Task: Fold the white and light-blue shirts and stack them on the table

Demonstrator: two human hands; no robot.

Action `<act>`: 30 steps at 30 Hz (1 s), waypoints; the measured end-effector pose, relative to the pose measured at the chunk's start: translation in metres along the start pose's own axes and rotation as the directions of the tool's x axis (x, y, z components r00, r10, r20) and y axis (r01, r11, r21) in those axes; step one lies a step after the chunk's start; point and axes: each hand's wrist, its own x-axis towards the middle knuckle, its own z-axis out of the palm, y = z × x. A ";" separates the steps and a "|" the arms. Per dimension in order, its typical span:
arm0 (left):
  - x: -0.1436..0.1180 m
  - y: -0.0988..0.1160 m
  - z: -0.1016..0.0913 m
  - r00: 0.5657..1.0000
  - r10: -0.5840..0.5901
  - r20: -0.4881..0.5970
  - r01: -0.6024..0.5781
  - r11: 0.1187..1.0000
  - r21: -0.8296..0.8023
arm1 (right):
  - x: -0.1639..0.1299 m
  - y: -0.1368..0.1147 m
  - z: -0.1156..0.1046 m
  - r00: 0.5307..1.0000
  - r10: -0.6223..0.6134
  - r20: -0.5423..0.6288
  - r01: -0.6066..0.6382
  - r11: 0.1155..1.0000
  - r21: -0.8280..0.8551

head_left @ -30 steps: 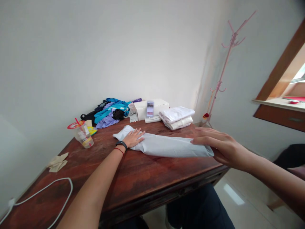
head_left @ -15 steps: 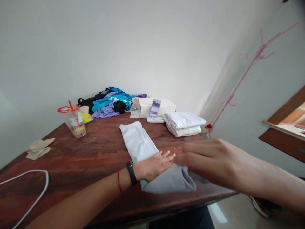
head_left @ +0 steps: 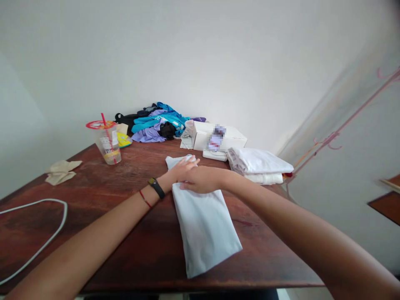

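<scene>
A folded white garment [head_left: 208, 229] lies lengthwise on the dark wooden table, its near part a broad flat flap. My left hand [head_left: 184, 168], with a black band and a red string at the wrist, rests flat across the far part of the garment, fingers spread. Close against it, my right hand [head_left: 203, 179] reaches in from the right and grips the flap's far edge. Its fingertips are partly hidden. The garment's far end [head_left: 173, 160] shows beyond both hands.
A stack of folded white clothes [head_left: 261, 162] sits at the right, near a white box [head_left: 200, 139]. Behind lies a heap of blue, purple and black clothes [head_left: 159, 125]. A plastic cup with a straw [head_left: 108, 146], crumpled napkin [head_left: 62, 171] and white cable [head_left: 64, 212] are at the left.
My right hand has moved left and away from me, bringing the garment's near part over into a flat flap. My left hand has shifted toward the garment's far end. The view has turned slightly right.
</scene>
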 end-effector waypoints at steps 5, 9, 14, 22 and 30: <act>-0.007 -0.080 -0.021 0.992 -0.126 -0.001 0.126 0.989 0.078 | 0.011 0.015 0.055 0.997 0.072 -0.036 -0.071 0.997 0.040; 0.003 -0.059 -0.036 0.986 -0.133 -0.097 0.120 0.984 -0.133 | 0.011 0.019 0.104 0.938 0.193 -0.287 -0.171 0.980 0.101; 0.013 0.015 -0.049 0.993 0.114 -0.017 -0.114 0.947 -0.301 | -0.005 0.012 0.119 0.842 0.269 -0.468 -0.230 0.963 0.139; -0.012 0.043 -0.009 0.917 0.181 0.356 -0.049 0.936 -0.348 | -0.090 -0.048 0.123 0.946 0.209 -0.247 -0.159 0.965 0.209; -0.022 0.041 0.016 0.914 0.211 0.347 -0.138 0.965 -0.223 | -0.148 -0.064 0.187 0.954 0.155 -0.255 -0.121 0.982 0.147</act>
